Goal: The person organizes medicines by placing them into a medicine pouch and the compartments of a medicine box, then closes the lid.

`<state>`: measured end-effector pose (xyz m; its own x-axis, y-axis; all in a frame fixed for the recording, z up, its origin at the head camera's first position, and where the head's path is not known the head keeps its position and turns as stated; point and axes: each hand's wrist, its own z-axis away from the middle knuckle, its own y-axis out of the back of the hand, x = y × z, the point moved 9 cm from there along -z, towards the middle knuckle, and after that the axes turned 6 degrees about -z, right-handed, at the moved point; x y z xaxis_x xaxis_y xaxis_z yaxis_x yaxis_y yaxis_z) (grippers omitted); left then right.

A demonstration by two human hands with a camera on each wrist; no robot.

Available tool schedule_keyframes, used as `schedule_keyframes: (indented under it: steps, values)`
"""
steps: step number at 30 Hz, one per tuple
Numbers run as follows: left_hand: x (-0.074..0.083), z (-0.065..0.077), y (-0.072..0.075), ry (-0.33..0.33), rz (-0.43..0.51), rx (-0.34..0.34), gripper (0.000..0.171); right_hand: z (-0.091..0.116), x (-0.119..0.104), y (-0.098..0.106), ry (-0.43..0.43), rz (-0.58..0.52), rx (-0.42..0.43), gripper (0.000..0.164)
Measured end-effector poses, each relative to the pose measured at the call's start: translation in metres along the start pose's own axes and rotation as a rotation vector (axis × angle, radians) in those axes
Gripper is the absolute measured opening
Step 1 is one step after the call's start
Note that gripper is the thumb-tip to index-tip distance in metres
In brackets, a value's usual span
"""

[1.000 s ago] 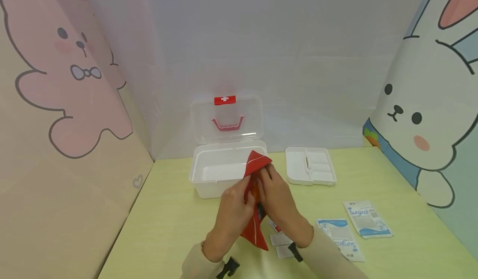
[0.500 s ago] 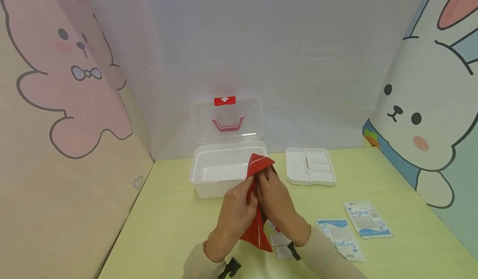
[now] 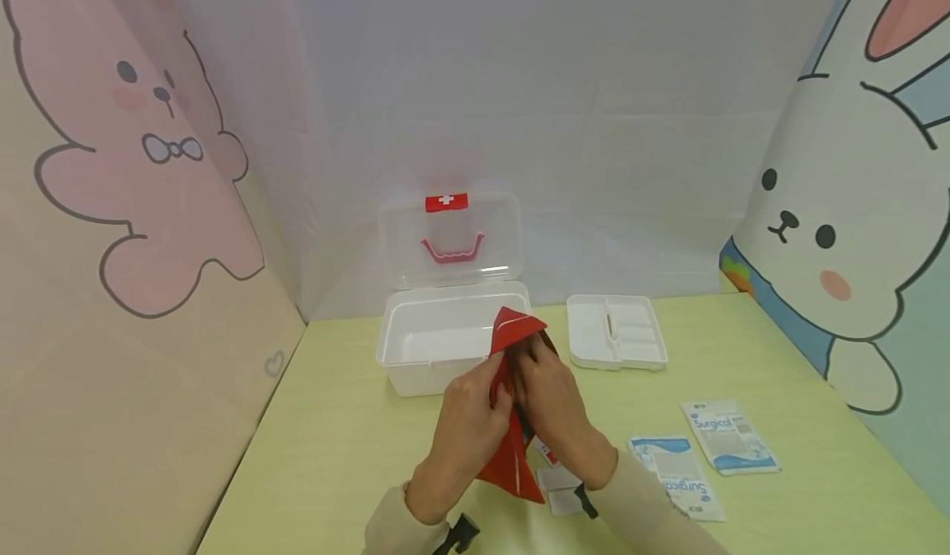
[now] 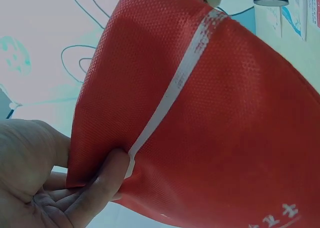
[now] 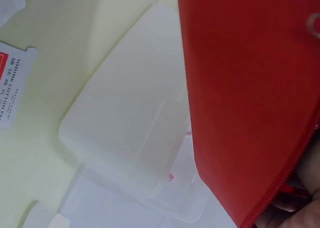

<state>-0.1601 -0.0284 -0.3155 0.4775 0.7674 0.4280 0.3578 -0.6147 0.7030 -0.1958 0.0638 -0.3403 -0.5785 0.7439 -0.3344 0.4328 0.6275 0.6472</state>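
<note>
An open white box (image 3: pixel 406 379) is supported by a pale yellow table (image 3: pixel 312 456). Right of the box, a compartmented tray (image 3: pixel 637 332) is placed; farther right and forward of it, two "Surgical" packets (image 3: pixel 731 438) are laid. Before the box, an iodine cotton carton (image 5: pixel 14 82) and small white packets (image 3: pixel 561 481) are seen.

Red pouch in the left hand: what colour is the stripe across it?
The stripe on the pouch is white; the left wrist view shows it best.

I hold a red pouch (image 3: pixel 512 458) over the counter (image 3: pixel 334 439)
My left grip (image 3: pixel 469 419) pinches its edge, my right grip (image 3: pixel 552 398) reaches inside its mouth; beyond, a white box (image 3: pixel 416 380) stands open beside a white tray (image 3: pixel 590 332).
</note>
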Motion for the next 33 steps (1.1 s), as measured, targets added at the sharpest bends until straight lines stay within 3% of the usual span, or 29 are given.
schedule_keyframes:
  steps: [10, 14, 18, 23, 28, 31, 33]
  values:
    - [-0.002, 0.000, 0.001, 0.000, -0.006, 0.000, 0.032, 0.002, 0.001, -0.007, -0.012, 0.048, -0.089, 0.019]
    - [-0.005, 0.001, 0.004, 0.003, -0.003, 0.006, 0.033, 0.001, -0.001, -0.001, -0.020, 0.025, -0.121, 0.023]
    - [-0.008, 0.001, 0.007, 0.019, 0.011, -0.004, 0.037, -0.003, -0.005, 0.016, 0.009, -0.034, -0.087, 0.024]
    - [-0.013, 0.000, 0.009, 0.039, 0.042, -0.039, 0.040, -0.009, -0.009, 0.049, 0.126, -0.172, 0.039, 0.018]
    - [-0.017, -0.003, 0.011, 0.045, 0.068, -0.067, 0.041, -0.014, 0.006, 0.075, 0.165, -0.255, 0.131, 0.021]
    - [-0.020, -0.004, 0.013, 0.056, 0.090, -0.089, 0.041, -0.017, 0.020, 0.080, 0.150, -0.256, 0.120, 0.025]
    - [-0.021, -0.005, 0.014, 0.061, 0.110, -0.103, 0.042, -0.018, 0.028, 0.078, 0.136, -0.265, 0.065, 0.029]
